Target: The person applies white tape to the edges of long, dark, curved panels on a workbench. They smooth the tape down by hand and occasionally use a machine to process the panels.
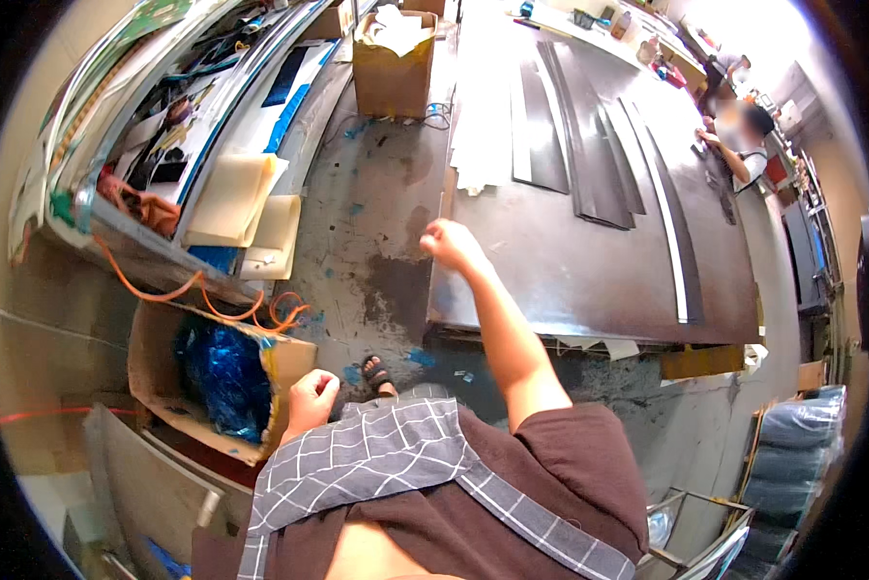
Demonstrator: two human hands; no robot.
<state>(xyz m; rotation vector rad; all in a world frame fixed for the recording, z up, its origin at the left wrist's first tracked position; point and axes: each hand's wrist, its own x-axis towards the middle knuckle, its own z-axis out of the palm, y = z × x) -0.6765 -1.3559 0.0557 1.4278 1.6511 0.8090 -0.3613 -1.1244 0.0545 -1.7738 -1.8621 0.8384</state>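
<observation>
My right hand (452, 245) is raised beside the left edge of the large dark table (589, 285), its fingers curled and nothing showing in them. Low at my left side, my left hand (311, 398) is closed in a loose fist, also with nothing visible in it. It is nearest to an open cardboard box (154, 353) stuffed with crumpled blue plastic film (223, 377). On the table lie long black strips (589, 164) and a narrow white strip (659, 217), apart from both hands.
To the left, a rack (115, 253) holds sheets and cream-coloured folded pieces (229, 201). An orange hose (154, 295) hangs there. A tall cardboard box (393, 82) stands ahead along the scrap-strewn floor (357, 203). A co-worker (744, 155) is at the table's far right.
</observation>
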